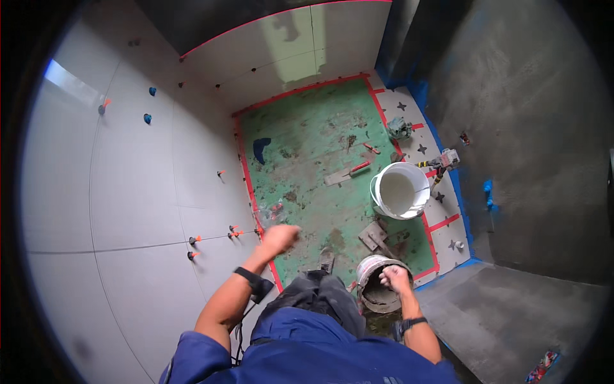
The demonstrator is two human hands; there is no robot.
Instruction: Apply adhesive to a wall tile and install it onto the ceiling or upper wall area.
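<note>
My left hand (pixel 281 239), its fingers curled in, is held above the green floor sheet near the left wall. Whatever it may hold is hidden. Close by lies a clear plastic bag (pixel 271 214) with red pieces in it. My right hand (pixel 396 279) is over the rim of a mortar-stained bucket (pixel 374 269), fingers curled; I cannot make out anything in them. Grey residue coats the inside of that bucket. Just beyond it a notched trowel (pixel 372 236) rests on the floor. Farther off stands a white bucket (pixel 401 191) with pale, cloudy contents.
Large pale wall tiles (pixel 137 211) with orange-and-black levelling clips rise on the left. A red-handled trowel (pixel 347 173), a crumpled rag (pixel 400 128) and a power tool (pixel 448 159) lie around the white bucket. Red tape (pixel 240 147) borders the dirty green sheet (pixel 307 121).
</note>
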